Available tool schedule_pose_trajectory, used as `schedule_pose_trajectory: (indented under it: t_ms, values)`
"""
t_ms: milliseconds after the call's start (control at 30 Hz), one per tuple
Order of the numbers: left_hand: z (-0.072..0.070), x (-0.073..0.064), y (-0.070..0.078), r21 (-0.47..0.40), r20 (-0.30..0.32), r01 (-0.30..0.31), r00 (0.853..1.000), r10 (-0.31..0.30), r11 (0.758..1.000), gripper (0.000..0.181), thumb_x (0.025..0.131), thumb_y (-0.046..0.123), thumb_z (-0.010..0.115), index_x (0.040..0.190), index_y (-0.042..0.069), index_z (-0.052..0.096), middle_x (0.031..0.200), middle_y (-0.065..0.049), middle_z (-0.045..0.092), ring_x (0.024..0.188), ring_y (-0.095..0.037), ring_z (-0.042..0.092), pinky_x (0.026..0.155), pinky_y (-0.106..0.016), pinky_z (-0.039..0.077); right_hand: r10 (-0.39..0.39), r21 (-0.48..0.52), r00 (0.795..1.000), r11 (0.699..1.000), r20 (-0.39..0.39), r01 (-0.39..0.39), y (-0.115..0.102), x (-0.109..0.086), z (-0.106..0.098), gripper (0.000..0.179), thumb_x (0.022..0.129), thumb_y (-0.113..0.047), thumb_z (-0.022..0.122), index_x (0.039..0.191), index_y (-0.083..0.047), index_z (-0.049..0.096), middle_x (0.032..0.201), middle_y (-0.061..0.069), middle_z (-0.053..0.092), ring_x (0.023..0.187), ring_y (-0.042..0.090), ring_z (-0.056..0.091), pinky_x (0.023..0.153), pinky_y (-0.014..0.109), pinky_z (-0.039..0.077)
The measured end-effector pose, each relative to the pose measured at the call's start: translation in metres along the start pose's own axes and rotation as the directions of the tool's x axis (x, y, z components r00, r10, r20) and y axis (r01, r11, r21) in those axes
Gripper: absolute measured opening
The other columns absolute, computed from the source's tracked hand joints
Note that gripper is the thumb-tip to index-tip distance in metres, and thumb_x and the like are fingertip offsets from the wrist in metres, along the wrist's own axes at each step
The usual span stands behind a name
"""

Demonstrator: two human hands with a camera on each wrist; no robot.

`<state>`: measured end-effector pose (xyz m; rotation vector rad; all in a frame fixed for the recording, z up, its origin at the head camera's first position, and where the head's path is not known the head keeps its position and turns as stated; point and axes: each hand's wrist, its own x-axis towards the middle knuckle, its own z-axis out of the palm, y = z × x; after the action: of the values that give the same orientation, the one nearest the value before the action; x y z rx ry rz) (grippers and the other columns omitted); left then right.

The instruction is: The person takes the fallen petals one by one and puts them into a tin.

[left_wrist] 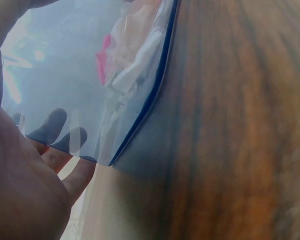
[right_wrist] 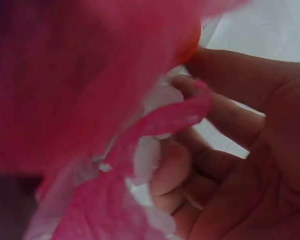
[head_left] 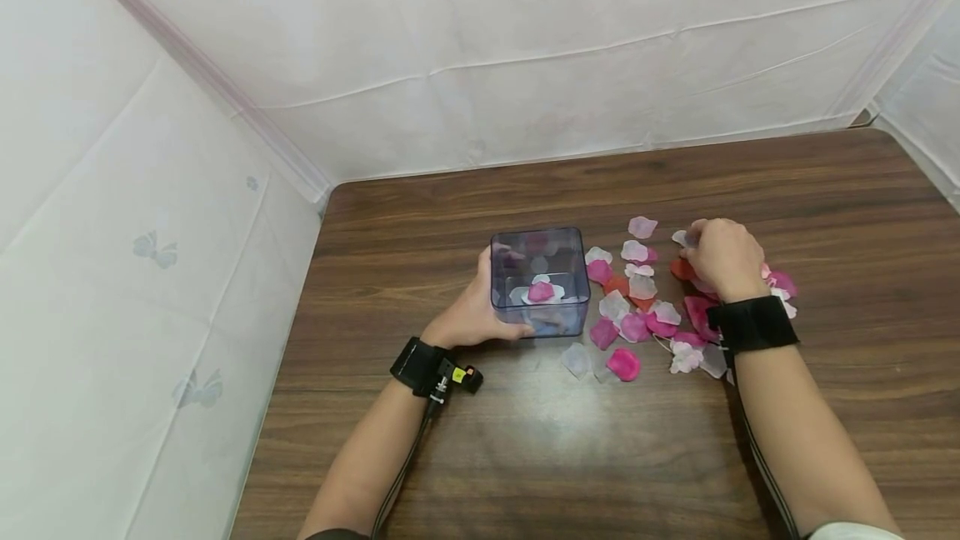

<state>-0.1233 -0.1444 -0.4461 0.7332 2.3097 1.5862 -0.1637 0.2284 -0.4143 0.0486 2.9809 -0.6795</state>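
A clear, blue-tinted square plastic box (head_left: 573, 325) stands open-topped on the table, tilted slightly toward me. My left hand (head_left: 474, 308) grips its left side, thumb along the near wall and fingers around the far one. Inside the box lie a pink petal (head_left: 540, 292) and several white ones. My right hand (head_left: 726, 258) is down among scattered artificial petals, its fingers curled in. At its thumb and index fingertips a white petal (head_left: 680, 237) shows, pinched there. In the right wrist view, bright pink petals (right_wrist: 100, 205) partly hide the fingertips.
Loose pink, white and red petals (head_left: 633, 327) spread between the box and my right hand. More petals (head_left: 783, 283) lie beyond that hand, partly covered by it. The brown wooden table (head_left: 420, 215) meets white sheeting (head_left: 525, 98) at the back and left.
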Motion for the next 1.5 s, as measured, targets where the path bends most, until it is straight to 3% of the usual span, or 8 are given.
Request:
schedule_pose_trajectory:
  t_ms: [133, 433, 600, 800, 967, 1133, 1333, 1500]
  values:
    - [0.000, 0.000, 0.001, 0.003, 0.003, -0.001, 1.000, 0.001, 1.000, 0.120, 0.065, 0.011, 0.095, 0.151, 0.008, 0.012, 0.147, -0.015, 0.036, 0.129, -0.034, 0.048, 0.110, -0.050, 0.038, 0.022, -0.005, 0.999, 1.000, 0.045, -0.022, 0.002, 0.001, 0.000, 0.026, 0.093, -0.013, 0.068, 0.111, 0.005, 0.069, 0.112, 0.034, 0.063, 0.100, 0.054, 0.057, 0.074, 0.062, 0.047]
    - [0.001, 0.000, 0.000, 0.022, -0.003, -0.006, 1.000, 0.006, 1.000, 0.116, 0.067, 0.017, 0.095, 0.150, 0.009, 0.014, 0.145, -0.012, 0.038, 0.127, -0.030, 0.050, 0.109, -0.046, 0.040, 0.018, 0.008, 0.999, 1.000, 0.027, -0.018, 0.000, 0.000, 0.000, 0.017, 0.095, -0.014, 0.065, 0.100, 0.000, 0.074, 0.104, 0.030, 0.066, 0.093, 0.049, 0.059, 0.071, 0.059, 0.046]
    - [0.001, 0.000, 0.000, 0.012, -0.003, -0.011, 1.000, 0.011, 1.000, 0.118, 0.067, 0.016, 0.095, 0.151, 0.008, 0.012, 0.145, -0.015, 0.038, 0.128, -0.032, 0.049, 0.110, -0.049, 0.039, -0.015, 0.040, 0.999, 0.999, -0.036, 0.016, -0.007, -0.003, -0.002, 0.019, 0.097, -0.017, 0.065, 0.101, -0.001, 0.074, 0.105, 0.028, 0.068, 0.094, 0.049, 0.060, 0.072, 0.060, 0.046]
    - [0.001, 0.000, 0.003, 0.018, -0.001, -0.005, 1.000, 0.005, 1.000, 0.118, 0.067, 0.015, 0.095, 0.151, 0.008, 0.012, 0.145, -0.014, 0.038, 0.128, -0.032, 0.049, 0.109, -0.046, 0.040, -0.114, 0.145, 0.982, 0.980, -0.152, 0.136, -0.023, -0.014, -0.011, 0.020, 0.097, -0.020, 0.068, 0.103, -0.003, 0.076, 0.092, 0.021, 0.071, 0.066, 0.033, 0.052, 0.056, 0.042, 0.039]
    - [0.001, 0.000, 0.003, 0.017, -0.001, -0.010, 1.000, 0.010, 1.000, 0.118, 0.067, 0.015, 0.095, 0.150, 0.007, 0.012, 0.145, -0.014, 0.037, 0.127, -0.032, 0.050, 0.108, -0.046, 0.041, -0.220, 0.198, 0.945, 0.942, -0.242, 0.270, -0.041, -0.024, -0.019, 0.018, 0.096, -0.016, 0.070, 0.103, -0.001, 0.076, 0.089, 0.020, 0.072, 0.051, 0.023, 0.038, 0.049, 0.033, 0.030]
    - [0.001, 0.000, 0.002, 0.013, 0.003, -0.013, 1.000, 0.013, 1.000, 0.119, 0.065, 0.014, 0.095, 0.150, 0.007, 0.012, 0.146, -0.015, 0.037, 0.128, -0.033, 0.049, 0.109, -0.048, 0.040, -0.297, 0.196, 0.900, 0.908, -0.318, 0.369, -0.062, -0.036, -0.023, 0.014, 0.093, -0.013, 0.073, 0.102, -0.002, 0.077, 0.097, 0.018, 0.073, 0.061, 0.021, 0.051, 0.054, 0.028, 0.037]
    - [0.001, 0.000, 0.003, -0.028, 0.012, -0.010, 1.000, 0.010, 1.000, 0.122, 0.065, 0.010, 0.095, 0.151, 0.007, 0.010, 0.148, -0.018, 0.035, 0.130, -0.037, 0.047, 0.110, -0.054, 0.036, -0.438, 0.178, 0.818, 0.832, -0.374, 0.526, -0.087, -0.053, -0.023, 0.014, 0.089, -0.009, 0.078, 0.102, -0.006, 0.078, 0.092, 0.008, 0.072, 0.066, 0.016, 0.053, 0.057, 0.022, 0.041]
    - [0.001, 0.001, 0.002, 0.002, 0.004, 0.007, 1.000, -0.007, 1.000, 0.122, 0.065, 0.012, 0.095, 0.151, 0.008, 0.009, 0.145, -0.016, 0.037, 0.128, -0.034, 0.048, 0.109, -0.049, 0.038, -0.528, 0.201, 0.753, 0.750, -0.393, 0.631, -0.105, -0.065, -0.014, 0.015, 0.086, -0.007, 0.080, 0.101, -0.009, 0.079, 0.091, 0.002, 0.071, 0.069, 0.012, 0.052, 0.060, 0.022, 0.041]
